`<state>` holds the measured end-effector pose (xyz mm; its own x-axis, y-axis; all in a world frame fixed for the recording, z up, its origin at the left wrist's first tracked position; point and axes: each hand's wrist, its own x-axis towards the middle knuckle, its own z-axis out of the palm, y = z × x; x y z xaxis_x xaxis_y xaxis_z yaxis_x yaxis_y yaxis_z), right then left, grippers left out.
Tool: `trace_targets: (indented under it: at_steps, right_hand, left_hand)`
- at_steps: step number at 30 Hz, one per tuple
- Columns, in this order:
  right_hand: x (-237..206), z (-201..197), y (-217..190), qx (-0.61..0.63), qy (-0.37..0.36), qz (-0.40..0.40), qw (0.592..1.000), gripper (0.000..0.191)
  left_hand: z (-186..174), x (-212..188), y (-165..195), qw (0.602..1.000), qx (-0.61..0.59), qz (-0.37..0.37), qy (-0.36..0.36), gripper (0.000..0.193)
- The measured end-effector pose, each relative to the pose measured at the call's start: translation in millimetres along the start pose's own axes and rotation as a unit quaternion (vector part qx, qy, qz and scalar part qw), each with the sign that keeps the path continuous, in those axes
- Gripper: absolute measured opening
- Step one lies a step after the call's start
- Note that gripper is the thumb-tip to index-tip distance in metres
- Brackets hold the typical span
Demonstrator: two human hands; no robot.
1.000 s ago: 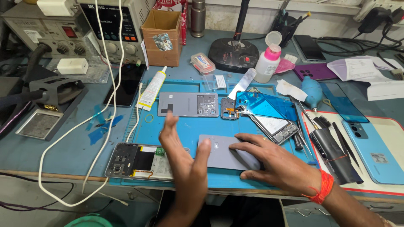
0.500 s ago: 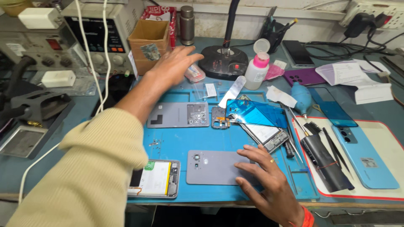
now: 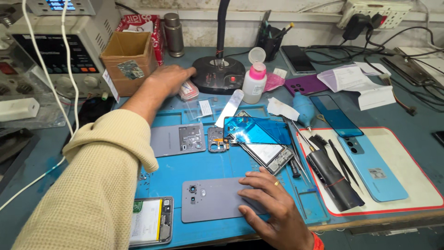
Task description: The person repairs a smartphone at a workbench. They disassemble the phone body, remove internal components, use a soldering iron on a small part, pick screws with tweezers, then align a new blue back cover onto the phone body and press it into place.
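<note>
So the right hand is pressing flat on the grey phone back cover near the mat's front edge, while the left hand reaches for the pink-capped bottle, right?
Not quite. The head view shows the left hand reaching the small clear case with red contents beside the cardboard box, not the pink-capped bottle, which stands untouched to the right. The right hand does rest on the grey back cover.

Work mat point(image 3: 222, 166): back cover point(image 3: 212, 200) at front centre, right hand point(image 3: 273, 208) on its right end; opened phone point(image 3: 149, 227) to its left. Left hand point(image 3: 169, 78) behind, over small case point(image 3: 188, 90), right of cardboard box point(image 3: 127, 60), left of lamp base point(image 3: 218, 74).
</note>
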<state>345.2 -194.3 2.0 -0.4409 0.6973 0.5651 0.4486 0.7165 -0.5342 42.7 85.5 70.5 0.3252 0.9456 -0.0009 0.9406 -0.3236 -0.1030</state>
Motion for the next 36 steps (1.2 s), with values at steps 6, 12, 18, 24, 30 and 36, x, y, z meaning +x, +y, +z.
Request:
trace_targets:
  at_steps: [6, 12, 18, 24, 30, 36]
  right_hand:
    - [-1.9, 0.1, -2.1, 0.006, 0.022, 0.013, 1.0, 0.02]
    - [1.1, -2.3, -4.6, -0.028, 0.081, -0.008, 0.996, 0.017]
    - [10.2, -8.9, -15.3, -0.024, 0.103, 0.017, 0.994, 0.022]
    - [46.2, -28.3, -17.6, -0.027, 0.056, 0.012, 0.998, 0.035]
    - [99.0, -4.7, -15.6, -0.021, -0.017, -0.103, 0.994, 0.045]
    - [121.7, 22.5, -8.8, -0.067, -0.138, -0.054, 0.987, 0.022]
  left_hand:
    - [5.8, -6.2, -10.3, 0.998, -0.002, 0.046, 0.037, 0.05]
    - [0.5, -22.1, -29.0, 0.995, 0.034, 0.064, 0.07, 0.044]
    - [-18.1, -49.4, -19.4, 0.993, 0.004, 0.078, 0.093, 0.064]
    - [-17.4, -128.6, 17.4, 0.985, -0.164, 0.062, 0.005, 0.06]
    - [2.0, -206.7, 58.9, 0.959, -0.276, 0.071, -0.004, 0.049]
    - [7.2, -231.1, 66.4, 0.951, -0.308, 0.024, 0.006, 0.048]
